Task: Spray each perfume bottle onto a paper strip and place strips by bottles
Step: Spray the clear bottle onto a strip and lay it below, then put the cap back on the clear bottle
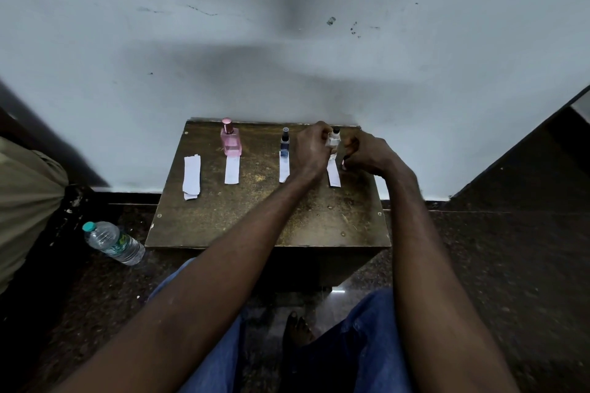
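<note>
Three perfume bottles stand in a row at the back of a small brown table (268,226): a pink bottle (230,141), a small blue bottle (284,144) and a clear bottle with a black top (334,136). A white paper strip lies in front of each: under the pink one (232,170), under the blue one (283,171), under the clear one (334,175). My left hand (311,147) wraps the clear bottle from its left. My right hand (367,154) is curled just right of that bottle, thumb pointing down beside the strip. The bottle's lower part is hidden.
A small stack of spare paper strips (192,177) lies at the table's left side. A plastic water bottle (113,242) lies on the dark floor to the left. The table stands against a pale wall (287,57). My knees and a bare foot (297,332) are below the table's front edge.
</note>
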